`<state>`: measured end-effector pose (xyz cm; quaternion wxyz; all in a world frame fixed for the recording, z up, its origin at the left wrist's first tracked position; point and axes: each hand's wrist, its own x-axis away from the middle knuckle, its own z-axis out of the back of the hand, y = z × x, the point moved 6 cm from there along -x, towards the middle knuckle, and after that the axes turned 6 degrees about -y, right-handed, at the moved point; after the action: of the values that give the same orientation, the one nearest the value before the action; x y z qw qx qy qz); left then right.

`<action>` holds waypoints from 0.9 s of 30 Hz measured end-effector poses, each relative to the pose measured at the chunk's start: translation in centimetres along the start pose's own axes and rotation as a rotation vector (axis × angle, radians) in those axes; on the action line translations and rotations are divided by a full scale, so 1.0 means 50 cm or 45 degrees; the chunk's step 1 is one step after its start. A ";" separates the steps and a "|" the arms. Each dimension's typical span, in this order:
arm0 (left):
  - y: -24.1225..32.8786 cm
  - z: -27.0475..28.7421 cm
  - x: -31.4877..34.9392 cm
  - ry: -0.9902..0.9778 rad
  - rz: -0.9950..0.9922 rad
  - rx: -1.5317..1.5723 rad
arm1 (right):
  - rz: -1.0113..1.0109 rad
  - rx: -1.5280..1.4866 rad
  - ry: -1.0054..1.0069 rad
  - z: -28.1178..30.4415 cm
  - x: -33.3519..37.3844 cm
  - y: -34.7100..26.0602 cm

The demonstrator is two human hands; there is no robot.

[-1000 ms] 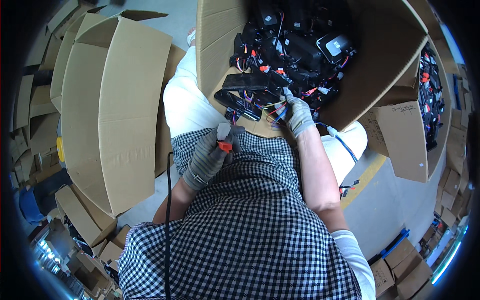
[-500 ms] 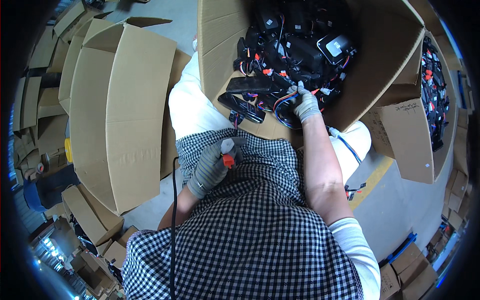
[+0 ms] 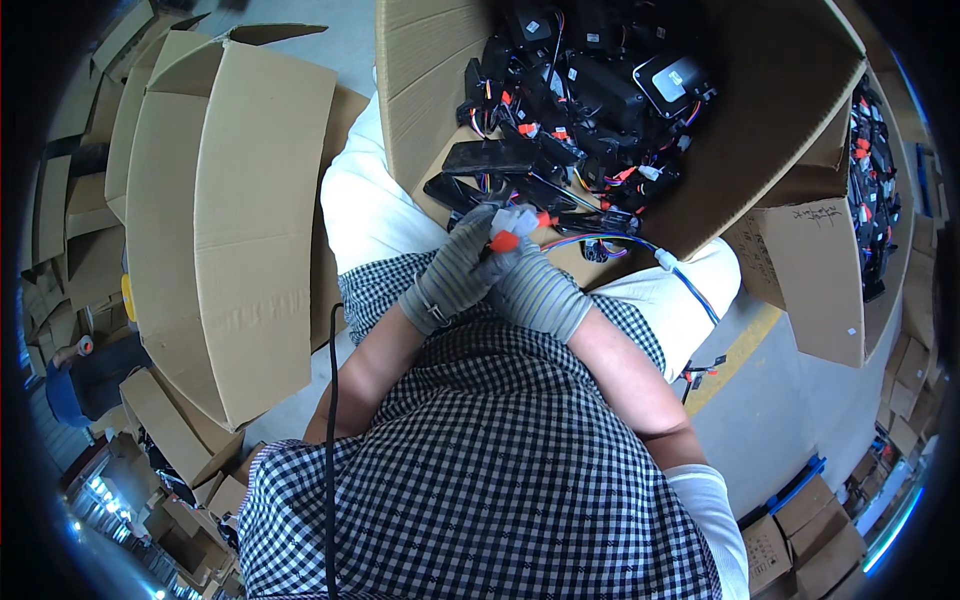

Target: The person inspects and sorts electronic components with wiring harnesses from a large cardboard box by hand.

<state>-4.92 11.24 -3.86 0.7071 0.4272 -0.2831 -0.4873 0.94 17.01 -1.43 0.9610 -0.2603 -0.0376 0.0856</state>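
Observation:
In front of my lap, at the near edge of a large open carton, both gloved hands meet. My left hand is closed on white plastic wire connectors with orange-red tabs. Beside it, my right hand is closed around the same cluster; which connector each hand grips is partly hidden by the fingers. Multicoloured wires run right from the hands to another white connector over my right knee. Black plastic devices with leads fill the carton just beyond.
At left stand tall open cartons. Another carton at right holds more black devices. A dark cord hangs along my left side. Far left, another person's arm shows. A yellow line crosses the floor.
My right hand has drawn back from the devices in the carton, bringing wires toward my lap. My left hand has moved up and right with its connector, and the two hands now meet.

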 end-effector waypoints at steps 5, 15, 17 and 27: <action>0.006 0.013 0.012 0.088 0.424 0.979 | 0.207 -0.838 0.275 0.028 0.080 0.044; 0.013 0.027 0.017 -0.156 0.324 0.235 | -0.352 -0.927 0.100 0.097 0.081 0.097; -0.004 0.022 0.021 -0.237 0.193 0.112 | -0.383 -0.931 -0.053 0.082 0.083 0.088; 0.034 0.031 0.000 -0.412 0.091 -0.167 | -0.583 -0.786 0.078 0.092 0.104 0.099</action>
<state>-5.41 10.99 -1.61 0.6956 0.2858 -0.3757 -0.5416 4.79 24.45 0.17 0.8324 -0.5246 -0.0901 -0.1544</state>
